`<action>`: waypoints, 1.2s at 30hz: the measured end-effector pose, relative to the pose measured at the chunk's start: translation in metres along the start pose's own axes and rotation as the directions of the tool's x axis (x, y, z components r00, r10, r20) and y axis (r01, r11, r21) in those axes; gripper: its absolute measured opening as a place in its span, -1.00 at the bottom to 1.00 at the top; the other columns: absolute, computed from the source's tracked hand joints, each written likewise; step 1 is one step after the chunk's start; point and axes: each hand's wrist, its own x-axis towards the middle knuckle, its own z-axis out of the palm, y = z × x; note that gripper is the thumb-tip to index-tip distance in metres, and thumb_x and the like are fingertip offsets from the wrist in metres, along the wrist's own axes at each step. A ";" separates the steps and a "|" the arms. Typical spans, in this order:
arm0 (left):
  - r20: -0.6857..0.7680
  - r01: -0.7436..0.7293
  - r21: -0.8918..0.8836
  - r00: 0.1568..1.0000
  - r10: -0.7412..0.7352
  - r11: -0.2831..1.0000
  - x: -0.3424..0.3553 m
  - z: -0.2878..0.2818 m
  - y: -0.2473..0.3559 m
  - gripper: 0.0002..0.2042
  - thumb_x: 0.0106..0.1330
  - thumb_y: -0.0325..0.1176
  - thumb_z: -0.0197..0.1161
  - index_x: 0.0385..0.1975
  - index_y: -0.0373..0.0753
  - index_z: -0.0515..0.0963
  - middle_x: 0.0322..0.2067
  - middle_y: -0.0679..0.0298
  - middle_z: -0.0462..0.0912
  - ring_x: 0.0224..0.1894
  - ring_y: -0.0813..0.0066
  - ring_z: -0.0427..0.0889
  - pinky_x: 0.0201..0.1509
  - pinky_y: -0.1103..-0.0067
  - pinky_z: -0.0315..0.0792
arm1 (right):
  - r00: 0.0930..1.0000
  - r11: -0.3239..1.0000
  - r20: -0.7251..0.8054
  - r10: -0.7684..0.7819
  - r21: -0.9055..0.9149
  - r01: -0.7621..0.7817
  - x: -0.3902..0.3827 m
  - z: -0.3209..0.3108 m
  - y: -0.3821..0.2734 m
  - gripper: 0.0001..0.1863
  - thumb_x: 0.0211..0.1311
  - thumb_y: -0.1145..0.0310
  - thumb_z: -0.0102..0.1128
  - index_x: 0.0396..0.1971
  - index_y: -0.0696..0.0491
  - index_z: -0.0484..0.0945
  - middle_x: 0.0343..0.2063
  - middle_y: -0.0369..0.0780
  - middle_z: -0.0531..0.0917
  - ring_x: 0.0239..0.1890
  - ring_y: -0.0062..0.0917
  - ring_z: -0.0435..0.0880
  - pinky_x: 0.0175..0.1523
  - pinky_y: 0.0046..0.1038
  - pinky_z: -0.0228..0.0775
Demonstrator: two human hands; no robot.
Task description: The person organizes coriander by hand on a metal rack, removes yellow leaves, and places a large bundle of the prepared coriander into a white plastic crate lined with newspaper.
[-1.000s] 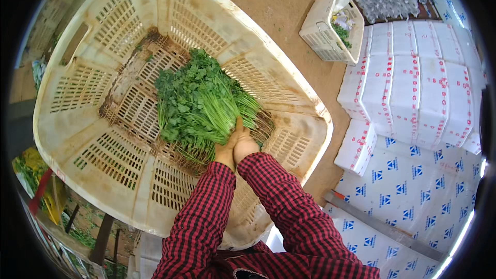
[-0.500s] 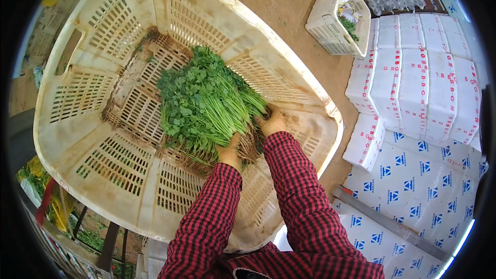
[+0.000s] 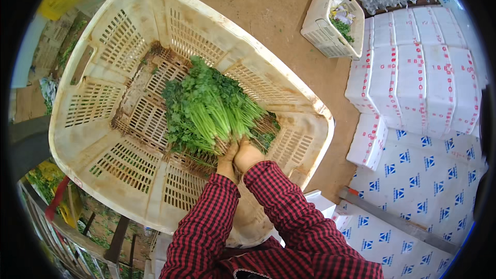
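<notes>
Inside the big cream basket (image 3: 305, 124), a pile of green herbs (image 3: 206, 108) is lying on the slotted floor, its leafy tops spreading toward the basket's middle and its root ends facing the basket's near right side. Within the basket, the left hand (image 3: 227, 159) is gripping stems just by the roots, and the right hand (image 3: 249, 155) is gripping the same lower ends right beside it; some fingers are hiding from view. Beyond the basket's right side, a small crate (image 3: 321, 36) is holding more greens, and white boxes (image 3: 411, 82) are standing stacked, well apart from the basket.
</notes>
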 end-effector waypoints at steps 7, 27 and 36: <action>-0.174 0.050 -0.001 0.983 -0.050 0.999 0.004 -0.006 0.027 -0.64 0.51 -0.36 0.16 0.26 -0.25 0.51 0.37 0.15 0.41 0.32 0.19 0.44 0.38 0.29 0.44 | 0.965 0.935 0.078 -0.250 -0.237 0.262 -0.027 0.004 -0.023 -0.28 0.45 0.18 -0.03 0.49 0.19 0.08 -0.19 0.04 0.76 -0.26 -0.21 0.80 -0.20 -0.24 0.64; -0.159 0.267 0.283 0.960 -0.230 0.921 0.016 0.000 0.046 -0.52 0.57 -0.26 0.13 0.43 -0.20 0.31 0.36 0.04 0.40 0.25 0.17 0.52 0.21 0.38 0.56 | 0.971 0.968 -0.237 0.002 0.243 0.057 0.057 0.067 0.029 -0.58 0.16 0.32 0.36 -0.03 0.24 0.58 -0.12 0.17 0.67 -0.01 0.05 0.66 0.13 -0.08 0.51; 0.088 0.331 0.421 0.912 -0.402 0.844 0.094 -0.063 0.003 -0.53 0.59 -0.07 0.08 0.42 -0.02 0.38 -0.32 0.41 0.50 -0.61 0.62 0.02 -0.53 0.54 0.07 | 0.713 0.747 0.643 -0.280 -0.320 0.583 0.090 0.015 0.041 -0.67 0.53 0.30 -0.11 -0.11 0.12 0.67 -0.34 -0.08 0.69 -0.33 -0.29 0.56 -0.11 -0.27 0.48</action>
